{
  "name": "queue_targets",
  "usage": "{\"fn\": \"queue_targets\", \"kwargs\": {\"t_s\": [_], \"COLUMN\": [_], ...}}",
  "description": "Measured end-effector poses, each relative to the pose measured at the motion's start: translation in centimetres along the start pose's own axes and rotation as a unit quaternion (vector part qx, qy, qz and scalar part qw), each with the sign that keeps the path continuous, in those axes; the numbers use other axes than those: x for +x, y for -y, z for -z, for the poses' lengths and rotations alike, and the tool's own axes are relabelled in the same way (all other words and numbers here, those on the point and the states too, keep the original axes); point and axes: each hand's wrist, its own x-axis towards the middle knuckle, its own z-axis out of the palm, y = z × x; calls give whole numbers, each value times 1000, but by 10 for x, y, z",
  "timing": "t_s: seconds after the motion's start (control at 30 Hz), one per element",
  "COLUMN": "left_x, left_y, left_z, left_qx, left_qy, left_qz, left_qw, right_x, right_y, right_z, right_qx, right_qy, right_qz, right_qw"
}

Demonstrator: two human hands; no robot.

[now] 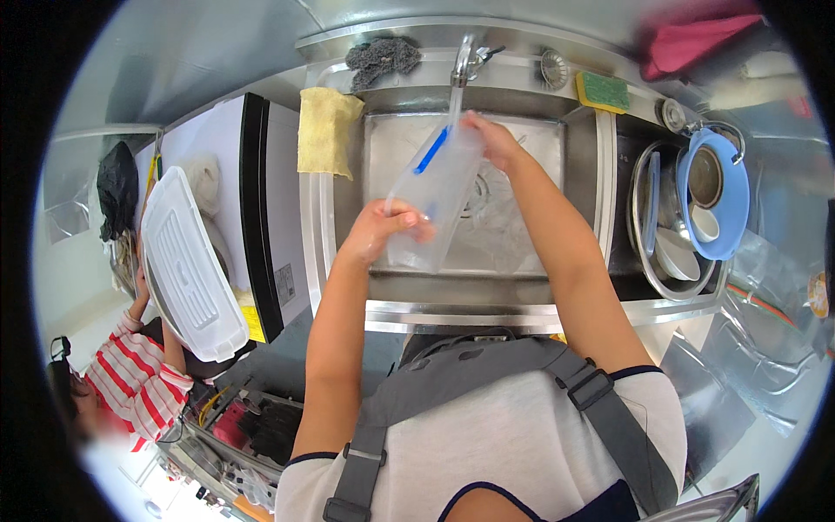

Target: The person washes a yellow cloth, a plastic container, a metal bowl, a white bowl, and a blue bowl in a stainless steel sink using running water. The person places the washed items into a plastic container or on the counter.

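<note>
Water runs from the metal faucet (464, 64) onto the upper end of a translucent plastic container (434, 196), which has a blue strip on it. My left hand (390, 228) grips the container's lower left part, thumb on top. At its upper right end, my right hand (492, 142) holds the rim, with the fingers partly hidden. The container is tilted above the stainless steel sink basin (541, 209). Water spreads over the basin floor near the drain strainer (479, 189).
A yellow cloth (326, 130) drapes over the sink's left rim. Behind the basin lie a grey scrubber (383, 59) and a green-yellow sponge (602, 92). To the right, a blue basin (734, 189) holds bowls. A white plastic lid (189, 261) and a person in stripes (134, 378) are at left.
</note>
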Motion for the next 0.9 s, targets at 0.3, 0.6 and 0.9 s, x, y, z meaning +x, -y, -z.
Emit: {"fn": "queue_targets", "kwargs": {"t_s": [0.3,0.6,0.9], "left_x": [79,69,109], "left_y": [72,90,134], "left_z": [-52,-38,2], "left_qx": [629,642,637], "left_qy": [12,108,-221], "left_qz": [-78,198,-7], "left_qw": [773,733,738], "right_x": [-103,-88,-79], "right_y": [-20,-75,-97], "right_z": [-17,18,16], "right_qx": [107,-45,-73], "right_qy": [-67,-137,-117], "right_qz": [-152,27,32], "right_qw": [980,989,990]}}
